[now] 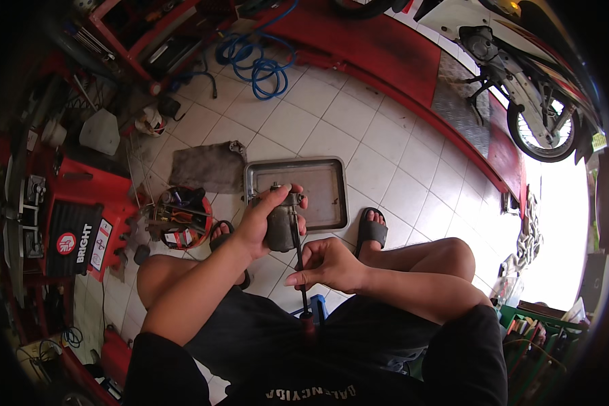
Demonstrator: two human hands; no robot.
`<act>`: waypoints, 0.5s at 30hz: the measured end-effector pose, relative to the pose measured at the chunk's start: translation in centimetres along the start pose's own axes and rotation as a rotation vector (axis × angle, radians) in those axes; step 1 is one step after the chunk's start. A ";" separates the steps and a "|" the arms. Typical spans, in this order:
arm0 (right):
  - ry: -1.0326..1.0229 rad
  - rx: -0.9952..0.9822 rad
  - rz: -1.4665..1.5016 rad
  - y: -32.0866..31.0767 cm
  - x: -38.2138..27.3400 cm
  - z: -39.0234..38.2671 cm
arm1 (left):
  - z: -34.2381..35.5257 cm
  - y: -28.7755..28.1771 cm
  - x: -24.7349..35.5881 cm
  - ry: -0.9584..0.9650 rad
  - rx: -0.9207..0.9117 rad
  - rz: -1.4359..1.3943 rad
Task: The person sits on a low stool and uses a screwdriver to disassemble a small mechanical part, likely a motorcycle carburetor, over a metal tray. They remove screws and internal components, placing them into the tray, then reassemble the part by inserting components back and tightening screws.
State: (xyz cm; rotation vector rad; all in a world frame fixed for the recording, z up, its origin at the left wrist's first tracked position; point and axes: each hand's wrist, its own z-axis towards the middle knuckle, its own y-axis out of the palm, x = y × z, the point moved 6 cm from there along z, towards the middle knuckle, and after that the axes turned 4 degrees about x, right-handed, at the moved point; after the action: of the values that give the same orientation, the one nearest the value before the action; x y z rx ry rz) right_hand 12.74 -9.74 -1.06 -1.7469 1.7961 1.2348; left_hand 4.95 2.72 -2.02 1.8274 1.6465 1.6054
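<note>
My left hand (260, 227) grips a dark grey cylindrical metal housing (281, 230) with small fittings on top, held upright over the near left part of a shallow metal tray (343, 196). A long black-shafted screwdriver (308, 321) runs from that housing down toward my lap, its red handle at the lower end. My right hand (325, 267) is just below and right of the housing, fingers curled loosely at the shaft and thumb lying across it. The exact contact of the screwdriver's upper end is too small to tell.
A tool bowl (203, 237) and grey rag (203, 166) lie left of the tray, near red workshop equipment (91, 189). A coiled blue hose (260, 68) lies ahead. A red lift platform (399, 68) with a motorbike (501, 68) stands right. A green toolbox (528, 345) sits lower right.
</note>
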 end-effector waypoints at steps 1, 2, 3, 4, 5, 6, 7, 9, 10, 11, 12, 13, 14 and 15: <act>-0.056 0.016 0.016 -0.1 -0.2 0.0 | 0.1 0.1 0.0 -0.004 0.000 0.000; -0.113 0.032 0.032 -0.2 -0.6 -0.1 | 0.2 0.2 -0.1 -0.009 -0.001 -0.001; -0.082 0.002 0.093 0.0 -1.1 -0.5 | 0.1 0.3 -0.2 -0.005 0.001 -0.010; -0.056 -0.026 0.154 0.0 -2.2 -1.2 | 0.3 0.5 -0.3 -0.001 0.000 -0.015; -0.031 -0.054 0.215 -0.1 -2.7 -1.7 | 0.4 0.7 -0.4 0.004 -0.001 -0.020; -0.002 -0.037 0.141 -0.3 -2.4 -1.8 | 0.3 0.8 -0.5 0.000 0.001 -0.012; 0.027 -0.021 0.068 -0.6 -2.0 -1.8 | 0.3 1.0 -0.6 -0.004 0.004 -0.003; 0.085 0.003 -0.102 -0.8 -1.8 -1.7 | 0.1 1.0 -0.5 -0.006 0.005 0.007; 0.114 0.011 -0.197 -0.8 -2.0 -1.5 | 0.1 1.0 -0.4 -0.005 0.003 0.009; 0.144 0.019 -0.293 -0.9 -2.0 -1.3 | 0.0 0.9 -0.2 -0.004 0.002 0.010; 0.035 0.016 -0.202 -0.6 -2.1 -1.1 | -0.1 0.9 -0.2 -0.005 0.004 0.009; -0.070 0.014 -0.111 -0.5 -1.7 -1.0 | 0.0 0.8 -0.3 -0.007 0.005 0.006; -0.176 0.011 -0.021 -0.5 -1.7 -1.0 | 0.1 0.9 -0.3 -0.009 0.006 0.002; -0.123 -0.012 0.005 -0.5 -1.7 -1.0 | 0.0 0.8 -0.2 -0.006 0.013 0.011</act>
State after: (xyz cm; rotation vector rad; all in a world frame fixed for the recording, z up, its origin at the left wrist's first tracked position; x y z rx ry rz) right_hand 13.77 -9.37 0.57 -1.6358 1.7283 1.3269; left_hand 5.52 2.25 -1.56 1.8489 1.6506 1.5955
